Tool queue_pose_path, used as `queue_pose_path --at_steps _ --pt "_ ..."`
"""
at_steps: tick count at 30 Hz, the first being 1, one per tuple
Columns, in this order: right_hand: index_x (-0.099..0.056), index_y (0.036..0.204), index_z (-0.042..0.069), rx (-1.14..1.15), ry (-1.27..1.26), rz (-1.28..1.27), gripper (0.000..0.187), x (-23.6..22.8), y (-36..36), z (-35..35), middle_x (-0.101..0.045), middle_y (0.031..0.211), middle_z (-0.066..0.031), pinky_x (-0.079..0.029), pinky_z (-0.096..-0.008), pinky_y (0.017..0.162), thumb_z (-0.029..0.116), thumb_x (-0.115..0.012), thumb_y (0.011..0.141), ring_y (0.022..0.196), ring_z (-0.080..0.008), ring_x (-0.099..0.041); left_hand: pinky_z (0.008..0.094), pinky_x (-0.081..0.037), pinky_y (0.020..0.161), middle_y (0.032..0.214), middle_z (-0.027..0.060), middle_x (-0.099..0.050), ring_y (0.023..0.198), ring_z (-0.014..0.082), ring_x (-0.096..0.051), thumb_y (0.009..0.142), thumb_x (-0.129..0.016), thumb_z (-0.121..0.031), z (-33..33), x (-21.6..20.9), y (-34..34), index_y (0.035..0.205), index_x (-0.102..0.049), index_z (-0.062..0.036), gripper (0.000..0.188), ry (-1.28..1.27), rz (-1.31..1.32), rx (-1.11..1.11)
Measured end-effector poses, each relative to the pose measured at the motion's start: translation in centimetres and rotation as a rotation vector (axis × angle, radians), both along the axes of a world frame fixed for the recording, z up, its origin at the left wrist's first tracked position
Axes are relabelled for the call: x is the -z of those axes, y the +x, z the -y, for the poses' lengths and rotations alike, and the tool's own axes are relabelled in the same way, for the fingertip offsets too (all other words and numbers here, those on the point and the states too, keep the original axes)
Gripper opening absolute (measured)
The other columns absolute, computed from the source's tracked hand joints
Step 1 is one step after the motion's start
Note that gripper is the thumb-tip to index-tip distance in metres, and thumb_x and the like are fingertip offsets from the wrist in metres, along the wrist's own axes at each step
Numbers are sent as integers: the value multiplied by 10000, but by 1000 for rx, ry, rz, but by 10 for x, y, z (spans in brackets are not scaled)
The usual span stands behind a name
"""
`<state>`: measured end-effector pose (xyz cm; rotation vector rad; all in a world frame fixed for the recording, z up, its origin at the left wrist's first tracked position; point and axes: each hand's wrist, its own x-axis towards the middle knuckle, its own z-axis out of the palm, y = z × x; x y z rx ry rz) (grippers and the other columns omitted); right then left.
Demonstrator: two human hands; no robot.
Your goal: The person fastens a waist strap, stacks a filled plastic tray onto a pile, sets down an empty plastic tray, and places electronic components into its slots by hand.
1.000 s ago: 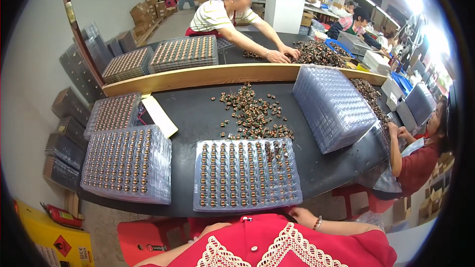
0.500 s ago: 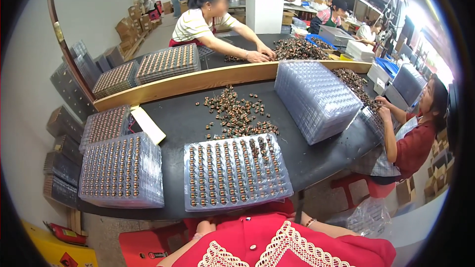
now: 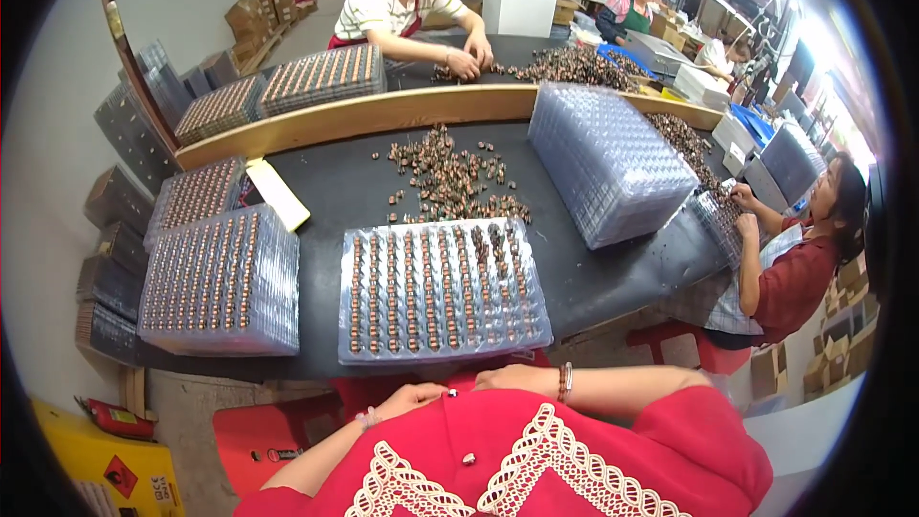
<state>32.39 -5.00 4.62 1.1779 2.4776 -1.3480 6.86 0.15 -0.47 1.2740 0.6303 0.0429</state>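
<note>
My left hand (image 3: 414, 399) rests against the front of my red garment, its fingers stretched out and holding nothing I can see. Beside it my right hand (image 3: 517, 377) lies low over my lap, with its fingers mostly hidden by the cloth. Just beyond both hands, apart from them, is a clear plastic tray (image 3: 350, 314) at the table's near edge. Small copper-and-black cylindrical parts stand in rows in it; the right-hand rows have gaps, and some parts lie loose at its upper right. A loose pile of the same parts (image 3: 448, 170) touches the tray's far side.
Left stands a stack of filled trays (image 3: 220, 278), with a pale yellow strip (image 3: 278, 195) behind. A tall tray stack (image 3: 613, 168) is at the right. A wooden divider (image 3: 431, 113) crosses the black table (image 3: 330, 168). Co-workers handle parts across it and at the right.
My hands and forearms have come up into fuller view at my front. The scene has shifted upward in view. The co-worker across has moved their hands left along the parts.
</note>
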Motion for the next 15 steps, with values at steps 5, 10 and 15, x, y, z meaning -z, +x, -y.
queue_pose_path --at_steps 5,10,15 --pt "-608 1086 48 2 141 -77 300 -4 -5 -2 -580 1098 -206 -522 -426 768 251 -511 888 994 -335 -613 323 -418 1024 1358 96 -482 1249 206 -478 974 -551 -176 -4 18 6 1277 -593 -78 321 137 25 84" --pt "-560 901 6 -201 578 81 229 -3 -24 -13 -585 785 -105 -511 -369 511 221 -553 823 696 -265 -642 328 -408 1041 1381 97 -464 1265 214 -466 974 -547 -174 -5 15 8 1302 -573 -88 340 -43 -19 88" --pt "-539 853 2 -275 664 61 197 -32 -25 2 -591 725 -110 -504 -368 517 196 -558 820 616 -273 -632 342 -396 1057 1405 101 -455 1279 226 -457 972 -551 -182 -5 8 9 1301 -575 -99 341 35 -119 214"
